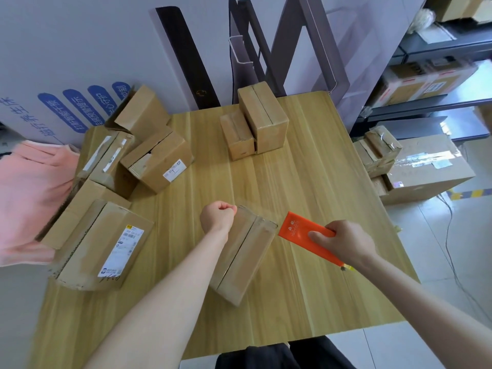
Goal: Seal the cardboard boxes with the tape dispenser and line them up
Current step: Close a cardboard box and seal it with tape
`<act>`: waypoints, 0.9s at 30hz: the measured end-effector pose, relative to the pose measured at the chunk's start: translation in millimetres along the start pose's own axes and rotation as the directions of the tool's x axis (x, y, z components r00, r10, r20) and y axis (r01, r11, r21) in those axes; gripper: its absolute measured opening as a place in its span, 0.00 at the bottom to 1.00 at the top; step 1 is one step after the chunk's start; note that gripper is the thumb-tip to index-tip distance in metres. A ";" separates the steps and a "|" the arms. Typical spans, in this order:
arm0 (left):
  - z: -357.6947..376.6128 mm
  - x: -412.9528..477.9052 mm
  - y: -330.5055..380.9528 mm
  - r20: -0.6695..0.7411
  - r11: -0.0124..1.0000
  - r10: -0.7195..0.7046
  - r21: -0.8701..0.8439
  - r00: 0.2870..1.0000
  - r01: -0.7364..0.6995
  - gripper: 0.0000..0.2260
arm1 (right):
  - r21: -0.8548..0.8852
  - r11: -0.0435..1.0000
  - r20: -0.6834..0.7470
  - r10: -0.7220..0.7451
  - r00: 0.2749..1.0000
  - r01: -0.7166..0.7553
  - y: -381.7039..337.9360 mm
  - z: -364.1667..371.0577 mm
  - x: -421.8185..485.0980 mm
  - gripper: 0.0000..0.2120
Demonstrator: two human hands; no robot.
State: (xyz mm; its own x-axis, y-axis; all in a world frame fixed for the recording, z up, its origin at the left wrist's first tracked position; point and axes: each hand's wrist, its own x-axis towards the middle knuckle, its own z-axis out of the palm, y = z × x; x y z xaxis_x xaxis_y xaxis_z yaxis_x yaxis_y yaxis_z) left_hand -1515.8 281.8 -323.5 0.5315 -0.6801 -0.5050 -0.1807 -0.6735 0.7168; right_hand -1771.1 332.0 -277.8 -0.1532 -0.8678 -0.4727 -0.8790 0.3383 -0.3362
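Two hands at work over one wooden worktop (pixel 306 161).

Item 1: cardboard box (pixel 243 258), near the middle of the worktop, lying at a slant with its top seam running away from me. Clear tape shows along the flaps.

Item 2: my left hand (pixel 217 217), curled into a closed fist at the far left corner of that box, knuckles resting against its upper edge. I cannot tell whether anything is pinched inside the fist.

Item 3: orange tape dispenser (pixel 300 233), held in my right hand (pixel 343 242). The grip is wrapped around its rear half, thumb on top. Its front edge sits just beside the far right corner of the box, touching or nearly so.

Item 4: two sealed boxes (pixel 255 123) at the far centre of the worktop, standing side by side and touching, the right one taller.

Item 5: a loose heap of boxes (pixel 149 153) at the far left, some tilted, one with open flaps, one carrying a white label.

Item 6: a large labelled box (pixel 106 246) at the near left, part over the worktop's edge, with another box tucked behind it.

Item 7: pink cloth (pixel 29 198), off the left side of the worktop.

Item 8: taped boxes on the floor (pixel 415 166), right of the worktop, beside dark shelving (pixel 426 75) holding more cartons.
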 end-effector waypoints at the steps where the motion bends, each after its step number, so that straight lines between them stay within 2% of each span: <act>1: 0.5 -0.5 -1.7 -0.011 1.000 -0.010 -0.024 1.000 0.010 0.03 | -0.016 1.000 -0.005 0.001 1.000 -0.001 -3.7 1.4 0.8 0.16; 5: 4.1 -5.9 -9.0 -0.027 0.998 -0.023 -0.055 0.999 0.021 0.05 | -0.049 0.999 -0.027 0.017 0.999 -0.018 -15.4 1.1 0.7 0.16; 8: 1.5 -7.4 -14.5 -0.070 0.997 -0.003 -0.080 0.998 -0.003 0.24 | -0.094 0.995 -0.044 0.014 0.999 -0.018 -18.0 -0.2 1.6 0.17; 9: -1.0 -8.4 -17.2 -0.111 0.996 0.035 -0.078 0.993 -0.044 0.24 | -0.110 0.994 -0.048 0.014 0.999 -0.019 -18.9 -0.4 2.1 0.18; 11: -5.1 -13.6 -25.5 -0.143 0.985 0.171 0.010 0.975 -0.171 0.14 | -0.137 0.991 -0.054 0.005 0.999 -0.012 -21.2 0.2 3.7 0.19; 12: -6.3 -17.5 -30.5 -0.126 0.970 0.236 0.085 0.964 -0.226 0.09 | -0.148 0.989 -0.058 -0.001 0.998 -0.008 -22.8 0.1 4.6 0.19; 14: -6.5 -22.4 -40.1 -0.052 0.933 0.316 0.197 0.947 -0.300 0.11 | -0.176 0.984 -0.067 -0.013 0.998 0.001 -26.5 -0.9 5.9 0.19; 17: -4.7 -22.0 -47.4 0.068 0.893 0.333 0.297 0.941 -0.337 0.18 | -0.242 0.970 -0.085 -0.040 0.996 0.018 -33.7 -3.4 7.6 0.20; 20: -3.6 -20.5 -45.3 0.102 0.877 0.326 0.339 0.940 -0.341 0.20 | -0.314 0.949 -0.108 -0.066 0.992 0.029 -45.2 -5.5 7.9 0.19; 27: -0.4 -27.3 -38.8 0.039 0.932 0.304 0.194 0.952 -0.305 0.18 | -0.435 0.895 -0.152 -0.184 0.971 0.102 -71.3 -8.9 1.9 0.16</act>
State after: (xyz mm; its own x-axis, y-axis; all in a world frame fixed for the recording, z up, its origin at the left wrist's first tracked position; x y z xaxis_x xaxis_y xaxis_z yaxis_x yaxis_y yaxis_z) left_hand -1523.0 326.6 -337.3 0.4188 -0.8632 -0.2820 -0.4909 -0.4765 0.7294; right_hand -1712.8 303.0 -247.5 -0.0556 -0.9605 -0.2728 -0.9984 0.0562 0.0057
